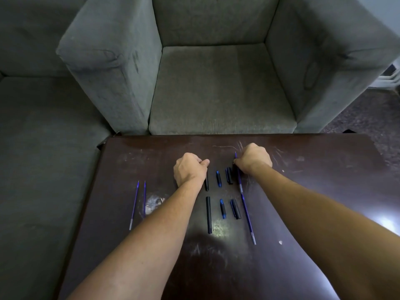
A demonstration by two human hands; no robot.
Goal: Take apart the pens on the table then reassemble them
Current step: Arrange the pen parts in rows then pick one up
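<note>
Pen parts lie in two rows on the dark table [313, 191]. My left hand [189, 171] grips the far end of a black barrel [206, 184] in the back row. My right hand [253, 159] pinches a blue refill [239, 178] whose tip pokes out above the fingers. Between the hands lie a blue grip piece [218, 179] and a black cap [229, 175]. The front row holds a second black barrel [208, 215], a blue grip piece [223, 208], a black cap [236, 209] and a blue refill [249, 219].
Two more blue refills [138, 202] lie side by side near the table's left edge. A grey armchair [216, 87] stands right behind the table's far edge, and a grey sofa [43, 126] runs along the left.
</note>
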